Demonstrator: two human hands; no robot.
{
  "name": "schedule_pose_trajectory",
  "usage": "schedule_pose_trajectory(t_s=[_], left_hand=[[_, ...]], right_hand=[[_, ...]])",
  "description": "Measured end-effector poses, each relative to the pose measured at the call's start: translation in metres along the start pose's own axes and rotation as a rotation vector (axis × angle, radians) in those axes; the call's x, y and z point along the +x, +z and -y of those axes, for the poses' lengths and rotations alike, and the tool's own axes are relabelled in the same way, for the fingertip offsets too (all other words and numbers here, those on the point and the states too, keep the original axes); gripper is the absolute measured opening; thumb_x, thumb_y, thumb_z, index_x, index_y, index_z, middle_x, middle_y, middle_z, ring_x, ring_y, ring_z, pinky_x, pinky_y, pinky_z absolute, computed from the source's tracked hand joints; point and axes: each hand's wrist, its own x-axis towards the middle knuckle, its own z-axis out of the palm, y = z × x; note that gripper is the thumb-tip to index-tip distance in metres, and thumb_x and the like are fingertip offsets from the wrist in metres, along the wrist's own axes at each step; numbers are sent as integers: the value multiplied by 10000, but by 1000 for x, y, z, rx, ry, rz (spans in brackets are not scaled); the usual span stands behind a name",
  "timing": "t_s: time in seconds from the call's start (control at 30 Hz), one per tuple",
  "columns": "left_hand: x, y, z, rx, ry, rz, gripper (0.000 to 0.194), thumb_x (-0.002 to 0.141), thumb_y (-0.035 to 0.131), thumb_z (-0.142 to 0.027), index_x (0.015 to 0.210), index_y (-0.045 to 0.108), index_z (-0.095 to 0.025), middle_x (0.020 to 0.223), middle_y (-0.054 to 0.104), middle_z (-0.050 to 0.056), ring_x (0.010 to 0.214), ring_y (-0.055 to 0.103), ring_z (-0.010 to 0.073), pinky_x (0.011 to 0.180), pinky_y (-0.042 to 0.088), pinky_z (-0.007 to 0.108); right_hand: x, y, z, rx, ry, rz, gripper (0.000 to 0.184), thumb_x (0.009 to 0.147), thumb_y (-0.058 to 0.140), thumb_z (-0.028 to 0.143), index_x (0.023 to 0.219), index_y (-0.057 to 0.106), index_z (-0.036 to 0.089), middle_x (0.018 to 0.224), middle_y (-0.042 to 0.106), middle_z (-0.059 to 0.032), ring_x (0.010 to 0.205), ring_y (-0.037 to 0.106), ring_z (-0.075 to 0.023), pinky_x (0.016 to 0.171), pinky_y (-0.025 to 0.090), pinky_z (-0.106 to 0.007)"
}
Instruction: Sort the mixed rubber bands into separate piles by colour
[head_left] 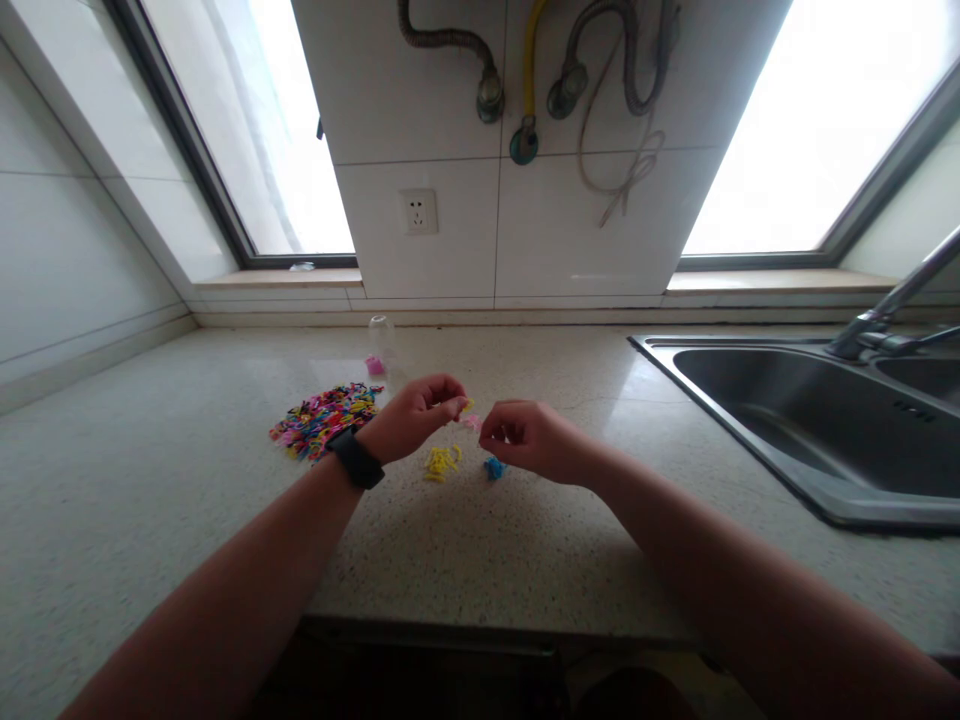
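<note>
My left hand point(418, 412), with a dark watch band on the wrist, is pinched on a small yellow rubber band point(469, 404). Close by on its right, my right hand point(525, 436) has thumb and fingertips together; whatever may be between them is too small to make out. Below the hands lie a little heap of yellow bands point(441, 461) and a smaller blue heap point(494, 467). Some pink bands point(472, 423) show in the gap between the hands. A large mixed pile of coloured bands point(319, 420) spreads left of my left hand, partly behind the wrist.
A clear plastic bottle point(381, 340) stands behind the pile, a pink piece point(374, 366) beside it. The steel sink point(795, 420) and its faucet point(874, 325) are on the right. Hoses point(529, 70) and a socket point(418, 211) are on the tiled wall. The counter's front edge point(495, 632) runs below my forearms.
</note>
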Motion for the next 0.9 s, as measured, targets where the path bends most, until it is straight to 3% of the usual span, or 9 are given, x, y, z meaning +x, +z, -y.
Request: schedule_pose_trajectory(t_s=[0.3, 0.47, 0.9], left_hand=[[-3, -4, 1, -185, -39, 0, 219, 850, 632, -364, 870, 569, -155, 694, 549, -26, 565, 451, 68, 508, 346, 189], [-4, -8, 1, -286, 17, 55, 215, 868, 630, -360, 888, 568, -155, 744, 606, 9, 635, 538, 100, 516, 407, 203], [-4, -9, -2, -237, -2, 13, 263, 831, 688, -390, 877, 588, -151, 692, 597, -7, 559, 495, 73, 492, 380, 191]], right_hand=[[1, -1, -3, 101, 104, -122, 197, 843, 601, 356, 805, 628, 164, 623, 507, 28, 563, 420, -93, 516, 339, -236], [1, -3, -3, 137, 119, -126, 207, 844, 598, 365, 802, 624, 164, 625, 499, 28, 574, 417, -93, 528, 345, -240], [0, -6, -5, 182, 134, -157, 190, 828, 609, 352, 814, 626, 163, 639, 503, 25, 586, 417, -97, 533, 352, -240]])
